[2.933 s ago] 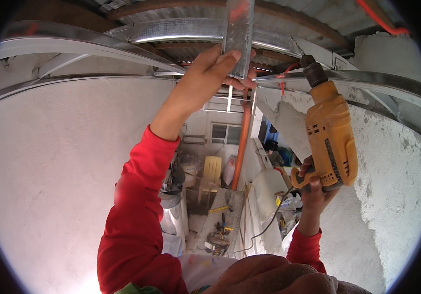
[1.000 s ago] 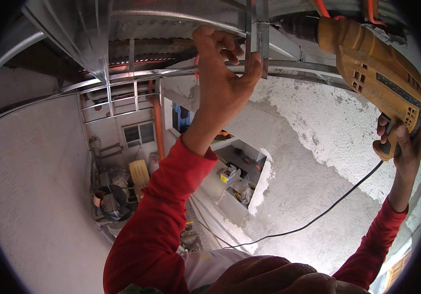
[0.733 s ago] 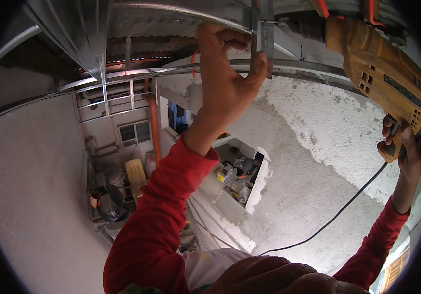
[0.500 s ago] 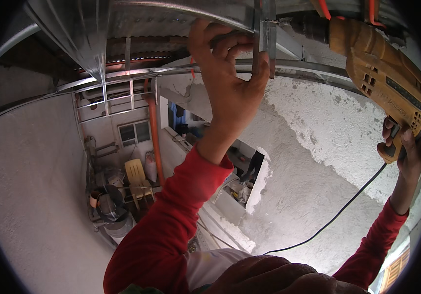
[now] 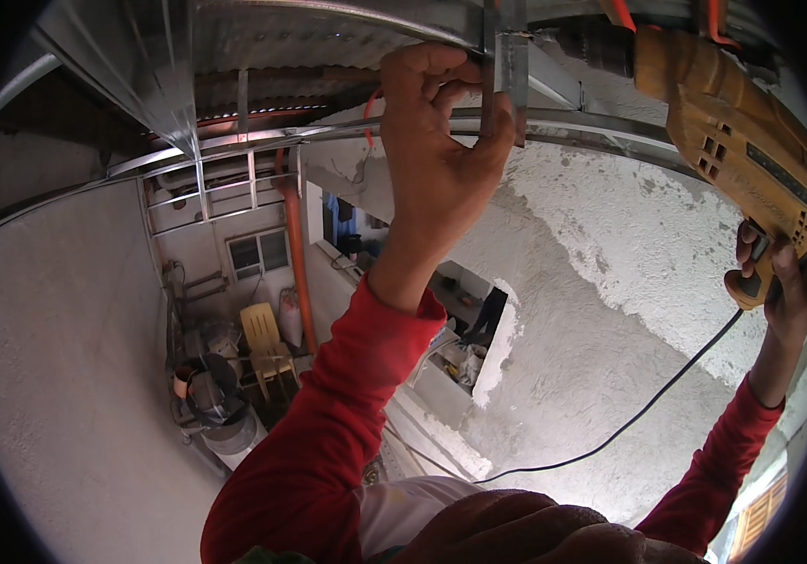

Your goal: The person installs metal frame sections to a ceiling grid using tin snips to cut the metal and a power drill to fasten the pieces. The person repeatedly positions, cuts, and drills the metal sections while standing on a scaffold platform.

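Note:
Overhead, my left hand [image 5: 441, 160] pinches the lower end of a short metal channel [image 5: 510, 89] between thumb and fingers. The channel hangs upright against a horizontal metal furring strip [image 5: 347, 21]. My right hand [image 5: 779, 277] is wrapped round the handle of a yellow corded power drill [image 5: 732, 141], with fingers by its trigger. The drill's dark chuck [image 5: 596, 47] points left at the upper part of the channel. Whether the bit touches the metal is hard to make out. A black cord [image 5: 638, 418] trails down from the handle.
Metal ceiling framing [image 5: 243, 143] crosses overhead beneath corrugated roofing [image 5: 281, 85]. A rough plastered wall [image 5: 591, 310] with openings stands at the right, a plain wall [image 5: 55, 357] at the left. Far below are a yellow plastic chair [image 5: 262, 329], buckets [image 5: 231, 434] and an orange pipe [image 5: 296, 254].
My left hand's fingers have shifted slightly on the channel, the index finger now more bent. The drill stays almost in place, its handle dipping a touch.

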Demonstrator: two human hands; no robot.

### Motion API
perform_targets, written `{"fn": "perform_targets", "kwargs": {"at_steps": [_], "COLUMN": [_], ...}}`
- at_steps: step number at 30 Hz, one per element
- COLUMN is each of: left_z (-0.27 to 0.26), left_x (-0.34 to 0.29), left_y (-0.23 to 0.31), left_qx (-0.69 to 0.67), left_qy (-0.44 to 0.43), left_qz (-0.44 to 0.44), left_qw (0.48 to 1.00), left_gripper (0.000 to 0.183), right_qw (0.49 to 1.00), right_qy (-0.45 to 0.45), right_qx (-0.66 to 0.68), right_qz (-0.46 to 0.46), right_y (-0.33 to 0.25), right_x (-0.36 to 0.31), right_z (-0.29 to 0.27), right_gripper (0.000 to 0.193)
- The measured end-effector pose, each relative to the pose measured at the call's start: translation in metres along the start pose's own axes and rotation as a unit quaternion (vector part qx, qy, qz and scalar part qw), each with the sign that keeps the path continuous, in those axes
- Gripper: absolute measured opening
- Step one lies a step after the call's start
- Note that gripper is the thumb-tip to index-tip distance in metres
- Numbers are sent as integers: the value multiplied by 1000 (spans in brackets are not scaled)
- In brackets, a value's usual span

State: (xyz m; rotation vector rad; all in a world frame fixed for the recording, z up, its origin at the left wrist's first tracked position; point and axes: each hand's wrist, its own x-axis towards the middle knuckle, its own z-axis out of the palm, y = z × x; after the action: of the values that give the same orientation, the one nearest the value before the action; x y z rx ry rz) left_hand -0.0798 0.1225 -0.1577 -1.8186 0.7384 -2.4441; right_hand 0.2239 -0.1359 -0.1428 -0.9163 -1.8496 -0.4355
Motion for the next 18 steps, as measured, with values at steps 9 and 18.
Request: {"fn": "perform_targets", "kwargs": {"at_steps": [9,18], "left_z": [-6,-10], "left_x": [-1,9], "left_y": [-1,-15], "left_qx": [80,12], "left_qy": [-1,-44], "left_qz": [4,42], "left_qw": [997,998], "left_gripper": [89,97], "right_qw": [996,979], "right_qy": [-33,-151], "right_qx": [-39,136], "right_qz": [71,17], "right_y": [-12,-53], "right_x": [15,60], "right_z": [-10,-15], "right_gripper": [59,40]}}
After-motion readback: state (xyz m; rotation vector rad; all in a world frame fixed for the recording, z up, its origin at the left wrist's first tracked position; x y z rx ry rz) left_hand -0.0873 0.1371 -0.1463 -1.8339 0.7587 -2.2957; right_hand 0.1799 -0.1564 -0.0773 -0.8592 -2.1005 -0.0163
